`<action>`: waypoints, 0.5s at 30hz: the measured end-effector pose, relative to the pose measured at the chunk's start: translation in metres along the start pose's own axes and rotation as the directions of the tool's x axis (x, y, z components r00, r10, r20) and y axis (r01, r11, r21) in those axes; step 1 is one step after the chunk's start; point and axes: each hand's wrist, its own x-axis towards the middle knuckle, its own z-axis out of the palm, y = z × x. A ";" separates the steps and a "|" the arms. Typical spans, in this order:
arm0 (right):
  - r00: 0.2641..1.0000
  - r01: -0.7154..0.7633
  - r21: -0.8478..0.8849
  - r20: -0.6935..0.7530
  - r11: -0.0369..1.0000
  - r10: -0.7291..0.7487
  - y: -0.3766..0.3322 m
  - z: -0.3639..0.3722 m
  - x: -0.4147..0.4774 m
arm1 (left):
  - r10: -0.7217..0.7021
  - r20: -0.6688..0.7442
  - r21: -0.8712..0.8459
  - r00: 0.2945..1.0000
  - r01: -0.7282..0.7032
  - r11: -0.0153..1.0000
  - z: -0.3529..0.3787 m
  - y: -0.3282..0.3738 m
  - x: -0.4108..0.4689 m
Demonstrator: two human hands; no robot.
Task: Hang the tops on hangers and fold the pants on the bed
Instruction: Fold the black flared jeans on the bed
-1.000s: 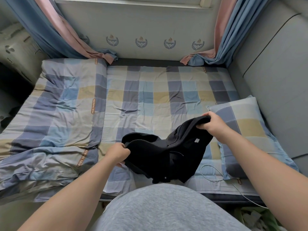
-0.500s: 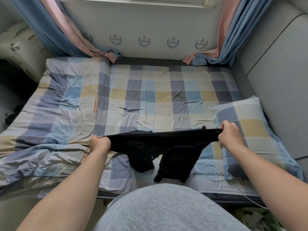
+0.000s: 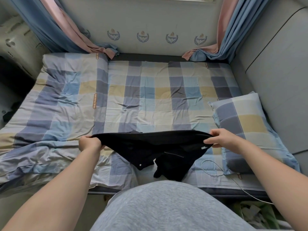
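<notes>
Pants [image 3: 150, 147], black, held up over the near edge of the bed [image 3: 150, 97], waistband pulled out straight from side to side. Gripped at the left end by the left hand [image 3: 90, 144], fingers [image 3: 93, 147] curled tight round the cloth. Pinched at the right end by the right hand [image 3: 221, 139], fingers [image 3: 211, 141] closed on the band. Hang below the band in a loose bunch, lowest part down by the sheet, just in front of the grey-clad belly [image 3: 166, 205]. Show a zip [image 3: 174, 154] near the middle and a small metal stud [image 3: 140, 164] on the flap to its left.

Checked pillow [image 3: 241, 124] lying at the right side of the bed, just beside the right hand. Thin white cable [image 3: 210, 170] looped on the sheet between pants and pillow, trailing off over the near edge. Rumpled quilt [image 3: 58, 105] in the same check across the left part of the bed. Blue and pink curtains [image 3: 55, 27] gathered at both far corners, ends lying by the bed's far edge.
</notes>
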 end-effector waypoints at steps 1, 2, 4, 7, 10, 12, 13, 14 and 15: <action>1.000 -0.024 -0.019 -0.006 1.000 0.023 0.000 0.001 -0.001 | 0.003 -0.011 0.003 1.000 -0.003 1.000 0.000 0.000 0.000; 0.999 -0.041 -0.036 -0.034 0.999 0.039 0.000 0.002 0.000 | 0.006 -0.018 0.015 1.000 -0.006 1.000 -0.001 -0.001 0.001; 0.985 -0.069 -0.087 -0.165 0.994 0.054 -0.002 0.006 0.002 | 0.004 -0.028 0.029 1.000 -0.003 1.000 -0.001 -0.002 0.002; 0.898 -0.124 -0.340 -0.439 0.932 -0.040 -0.003 0.011 0.008 | 0.052 -0.050 0.104 0.997 -0.047 0.994 0.000 -0.004 0.001; 0.830 -0.214 -0.483 -0.549 0.849 -0.102 -0.001 0.016 0.011 | 0.155 -0.074 0.196 0.985 -0.138 0.971 0.002 0.000 -0.005; 0.826 -0.279 -0.477 -0.561 0.833 -0.045 0.000 0.019 0.012 | 0.189 -0.077 0.220 0.979 -0.168 0.961 0.005 0.001 -0.007; 0.826 -0.293 -0.470 -0.564 0.833 -0.028 0.002 0.019 0.012 | 0.194 -0.071 0.240 0.978 -0.172 0.956 0.006 0.001 -0.008; 0.827 -0.287 -0.445 -0.563 0.848 -0.015 0.004 0.019 0.013 | 0.190 -0.054 0.267 0.980 -0.169 0.949 0.005 0.000 -0.008; 0.831 -0.261 -0.379 -0.557 0.888 0.007 0.005 0.019 0.014 | 0.179 -0.029 0.299 0.983 -0.163 0.940 0.004 -0.002 -0.008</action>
